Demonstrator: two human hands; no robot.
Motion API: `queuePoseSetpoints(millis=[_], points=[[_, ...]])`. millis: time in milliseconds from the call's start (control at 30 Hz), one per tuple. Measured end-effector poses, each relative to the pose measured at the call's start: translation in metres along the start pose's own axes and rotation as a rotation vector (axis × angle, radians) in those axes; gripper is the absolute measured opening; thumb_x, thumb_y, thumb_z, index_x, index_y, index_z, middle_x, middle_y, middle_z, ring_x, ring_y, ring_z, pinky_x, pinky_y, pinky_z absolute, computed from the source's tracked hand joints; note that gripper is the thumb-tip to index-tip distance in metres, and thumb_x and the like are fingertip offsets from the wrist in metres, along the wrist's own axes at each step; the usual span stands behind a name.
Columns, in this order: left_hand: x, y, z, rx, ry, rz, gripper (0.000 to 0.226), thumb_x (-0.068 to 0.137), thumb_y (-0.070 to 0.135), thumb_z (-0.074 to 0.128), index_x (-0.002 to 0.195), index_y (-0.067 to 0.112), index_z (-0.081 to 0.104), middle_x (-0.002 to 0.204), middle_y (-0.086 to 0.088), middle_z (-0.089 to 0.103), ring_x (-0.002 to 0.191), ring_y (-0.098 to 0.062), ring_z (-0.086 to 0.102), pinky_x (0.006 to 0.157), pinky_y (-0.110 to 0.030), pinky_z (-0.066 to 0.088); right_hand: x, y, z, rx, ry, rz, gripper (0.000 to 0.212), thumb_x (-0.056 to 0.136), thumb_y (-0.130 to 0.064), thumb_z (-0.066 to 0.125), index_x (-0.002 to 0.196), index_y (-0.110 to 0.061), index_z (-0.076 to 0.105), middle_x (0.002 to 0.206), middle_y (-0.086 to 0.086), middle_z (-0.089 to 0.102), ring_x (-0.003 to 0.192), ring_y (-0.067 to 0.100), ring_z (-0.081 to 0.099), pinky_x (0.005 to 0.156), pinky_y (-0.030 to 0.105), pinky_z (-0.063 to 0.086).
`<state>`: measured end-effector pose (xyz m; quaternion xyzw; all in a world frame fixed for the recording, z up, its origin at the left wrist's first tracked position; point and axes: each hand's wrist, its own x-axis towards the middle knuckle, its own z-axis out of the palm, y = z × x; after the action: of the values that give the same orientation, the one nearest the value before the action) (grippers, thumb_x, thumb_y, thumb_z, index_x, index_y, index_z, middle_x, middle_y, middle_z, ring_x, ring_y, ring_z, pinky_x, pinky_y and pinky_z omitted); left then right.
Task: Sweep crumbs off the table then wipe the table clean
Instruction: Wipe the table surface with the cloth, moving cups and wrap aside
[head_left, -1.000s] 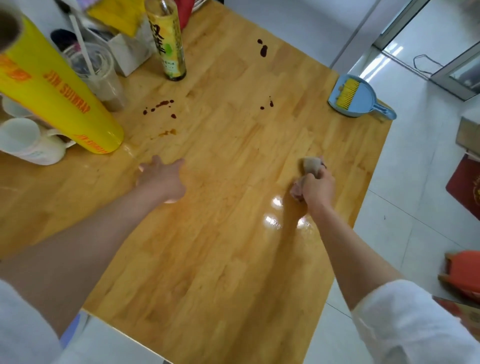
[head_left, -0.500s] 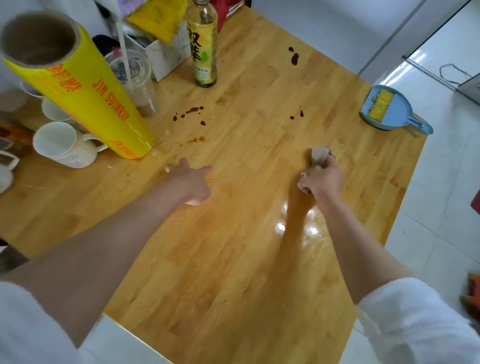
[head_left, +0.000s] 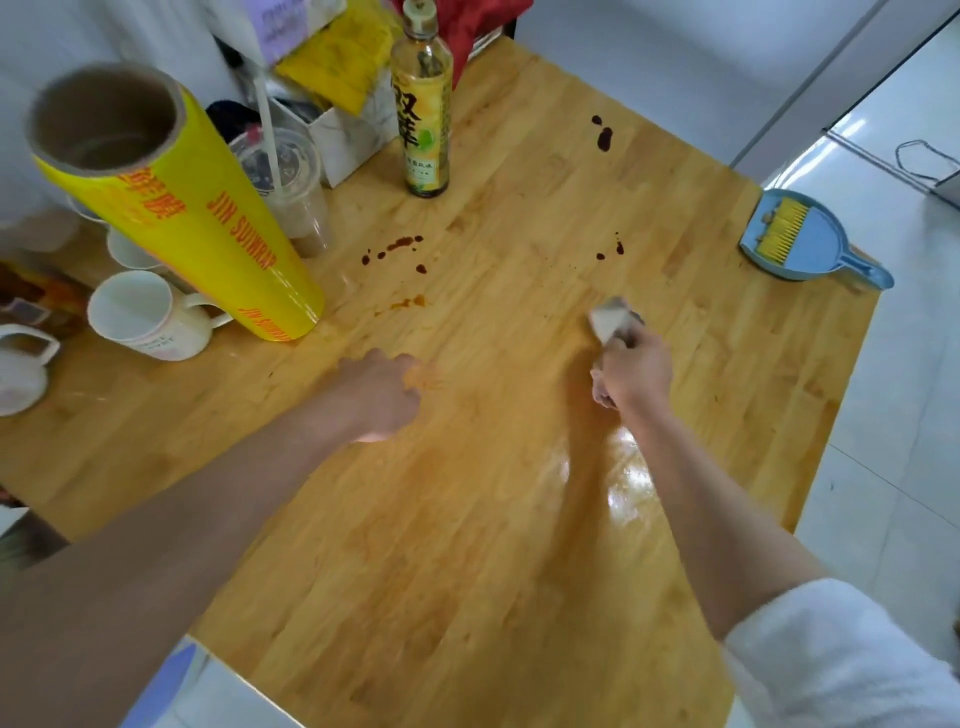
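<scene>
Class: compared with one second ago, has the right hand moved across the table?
Yes. The right hand, gripping the cloth, has moved slightly toward the two spots beyond it.

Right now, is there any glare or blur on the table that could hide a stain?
Head view: bright glare sits on the wooden table just near side of the right hand, which grips a blurred cloth; the left hand is motion-smeared at its fingers; dark stains farther back read sharply; the wide lens bends the yellow wrap roll.
</scene>
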<state>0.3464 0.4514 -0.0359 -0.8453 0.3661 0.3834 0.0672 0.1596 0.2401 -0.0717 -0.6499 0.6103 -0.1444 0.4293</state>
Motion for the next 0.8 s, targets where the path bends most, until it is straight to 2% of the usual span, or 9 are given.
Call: queuePoseSetpoints(millis=[100,200,267,300,433,533,600,700,800], points=[[0.006,-0.022,-0.003,-0.055,0.206,-0.05,0.045,0.101,0.042,0.042,0.142,0.026,0.049,0.139,-0.012,0.05,0.125,-0.034,0.05,0.096,-0.043,0.048,-0.033,-0.012,0.049,-0.296,0.092,-0.259,0.017,0.093,-0.002,0.047,0.084,-0.011,0.057,0.107,0.006,0.062,0.07,0.001,0.048,0.059,0.008,0.039],[0.007,-0.038,-0.005,0.009,0.244,-0.178,0.051,0.096,0.051,0.048,0.138,0.023,0.051,0.131,-0.016,0.046,0.12,-0.039,0.049,0.093,-0.046,0.049,-0.074,-0.015,0.094,-0.413,-0.472,-0.7,0.013,0.092,-0.009,0.053,0.09,-0.01,0.066,0.106,0.008,0.069,0.075,0.018,0.065,0.06,0.034,0.054],[0.005,-0.055,-0.003,0.015,0.255,-0.238,0.056,0.093,0.056,0.051,0.132,0.017,0.053,0.129,-0.016,0.048,0.118,-0.04,0.051,0.092,-0.047,0.05,-0.071,-0.021,0.1,-0.497,-0.848,-0.727,0.018,0.094,-0.016,0.052,0.096,-0.013,0.07,0.107,-0.01,0.071,0.054,0.016,0.064,0.05,0.038,0.053],[0.004,-0.062,-0.002,0.009,0.265,-0.256,0.057,0.092,0.058,0.051,0.129,0.015,0.054,0.128,-0.016,0.049,0.118,-0.039,0.052,0.091,-0.046,0.05,-0.06,-0.026,0.098,-0.507,-0.903,-0.67,0.02,0.095,-0.017,0.052,0.101,-0.014,0.071,0.112,-0.016,0.07,0.046,0.013,0.063,0.043,0.034,0.051],[0.005,-0.091,-0.003,-0.008,0.286,-0.297,0.052,0.093,0.059,0.047,0.117,0.016,0.06,0.123,-0.012,0.06,0.115,-0.034,0.058,0.086,-0.042,0.05,0.009,-0.063,0.099,-0.251,-0.397,-0.37,0.026,0.098,-0.012,0.044,0.112,-0.015,0.065,0.089,0.004,0.074,0.037,0.019,0.061,0.035,0.03,0.047],[0.006,-0.098,-0.008,-0.115,0.377,-0.241,0.045,0.093,0.056,0.048,0.099,0.016,0.068,0.107,-0.009,0.068,0.106,-0.033,0.062,0.083,-0.041,0.054,0.023,-0.084,0.123,-0.211,-0.163,-0.348,0.022,0.092,-0.013,0.038,0.091,-0.017,0.06,0.079,0.004,0.071,0.047,0.018,0.066,0.046,0.037,0.056],[0.003,-0.102,-0.007,-0.124,0.399,-0.181,0.043,0.093,0.057,0.05,0.107,0.02,0.068,0.11,-0.006,0.068,0.109,-0.031,0.062,0.084,-0.04,0.053,-0.001,-0.085,0.148,-0.367,-0.269,-0.572,0.02,0.088,-0.014,0.041,0.08,-0.014,0.06,0.077,0.004,0.073,0.051,0.014,0.064,0.051,0.038,0.055],[-0.006,-0.105,0.001,-0.091,0.356,-0.15,0.035,0.092,0.06,0.05,0.102,0.029,0.064,0.107,0.002,0.065,0.107,-0.024,0.062,0.08,-0.037,0.052,-0.03,-0.08,0.156,-0.516,-0.594,-0.813,0.022,0.091,-0.013,0.046,0.085,-0.011,0.067,0.105,-0.01,0.073,0.041,0.011,0.056,0.041,0.026,0.041],[-0.025,-0.108,0.004,-0.312,0.609,-0.205,0.032,0.089,0.056,0.06,0.084,0.025,0.052,0.087,0.005,0.058,0.085,-0.022,0.06,0.066,-0.036,0.048,-0.008,-0.085,0.14,-0.433,-0.493,-0.647,0.024,0.095,-0.007,0.041,0.088,-0.01,0.064,0.06,-0.005,0.067,0.031,0.018,0.056,0.033,0.027,0.04]])
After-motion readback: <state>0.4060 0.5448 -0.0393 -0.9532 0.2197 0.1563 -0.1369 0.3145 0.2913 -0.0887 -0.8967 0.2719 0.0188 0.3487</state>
